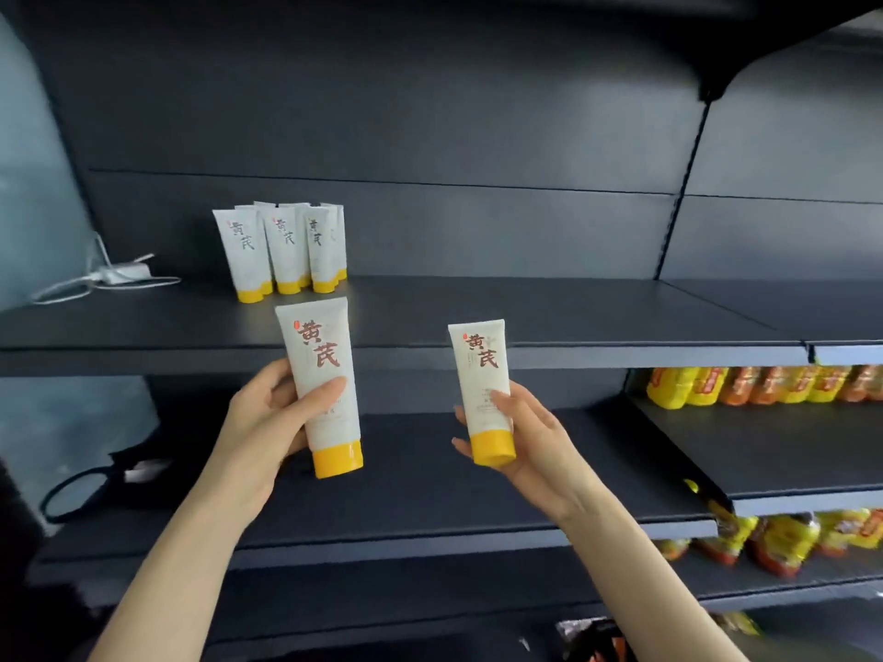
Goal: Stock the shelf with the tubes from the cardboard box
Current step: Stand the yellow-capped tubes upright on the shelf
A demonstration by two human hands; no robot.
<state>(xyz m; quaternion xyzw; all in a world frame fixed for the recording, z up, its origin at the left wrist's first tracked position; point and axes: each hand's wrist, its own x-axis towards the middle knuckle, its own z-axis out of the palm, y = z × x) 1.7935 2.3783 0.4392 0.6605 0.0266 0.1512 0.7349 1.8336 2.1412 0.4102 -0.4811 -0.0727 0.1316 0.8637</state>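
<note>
My left hand [265,420] grips a white tube with a yellow cap [321,355], held upright with the cap down, in front of the dark shelf's front edge [573,355]. My right hand [528,432] holds a second, same-looking tube [481,370], also cap down, a little to the right. Both tubes hang in the air below the shelf's top surface. On that shelf, at the back left, several matching tubes [282,250] stand upright on their caps in a tight group. The cardboard box is out of sight.
A white cable with a plug [112,277] lies on the shelf left of the standing tubes. Black scissors [91,487] lie on the lower shelf at left. Yellow and orange packets [759,387] fill the right-hand shelves below.
</note>
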